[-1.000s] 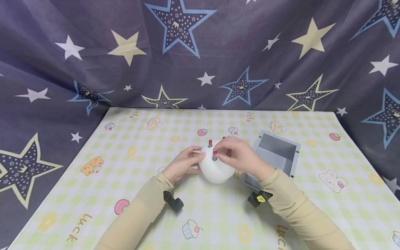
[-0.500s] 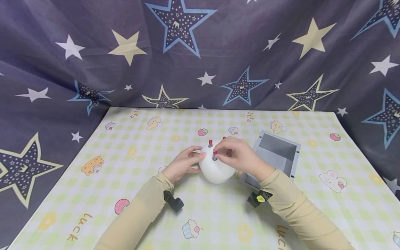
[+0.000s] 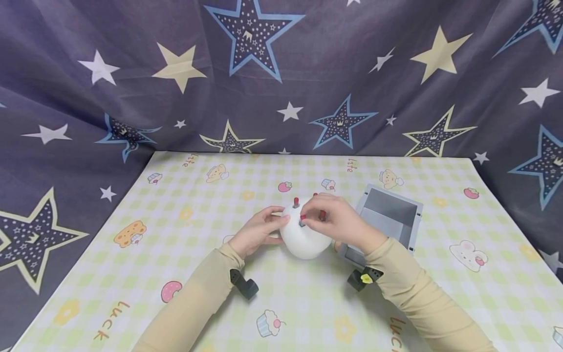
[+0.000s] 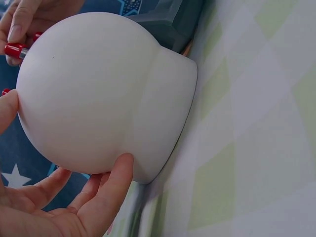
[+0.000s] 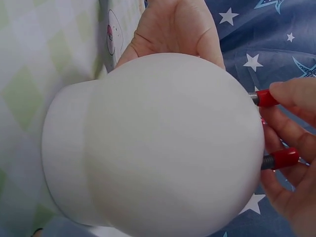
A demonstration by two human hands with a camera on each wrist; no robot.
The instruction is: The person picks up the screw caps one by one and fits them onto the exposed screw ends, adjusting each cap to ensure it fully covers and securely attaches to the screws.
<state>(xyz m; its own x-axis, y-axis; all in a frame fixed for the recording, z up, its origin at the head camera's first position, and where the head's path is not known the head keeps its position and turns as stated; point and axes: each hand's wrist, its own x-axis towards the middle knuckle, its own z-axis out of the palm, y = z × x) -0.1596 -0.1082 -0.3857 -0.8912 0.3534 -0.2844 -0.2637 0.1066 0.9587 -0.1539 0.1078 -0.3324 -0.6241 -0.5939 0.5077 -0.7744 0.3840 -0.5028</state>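
Note:
A white ball-shaped body (image 3: 306, 243) with a narrower round base stands on the table, upright. Several red-capped metal pegs stick out of its top, among them one at the far left (image 3: 296, 202) and one by the right hand's fingers (image 5: 285, 158). My left hand (image 3: 259, 229) grips the ball's left side, thumb towards the top and fingers round the side. From the right, my right hand (image 3: 336, 221) pinches the red cap of the front peg (image 5: 267, 98) between thumb and index finger. The peg's threaded-looking metal shank meets the ball's surface.
Just right of the ball lies a grey open-topped bin (image 3: 391, 215), partly behind the right hand and wrist. A checked, cartoon-printed cloth covers the table (image 3: 220, 303). A dark star-patterned curtain (image 3: 281, 83) hangs behind it.

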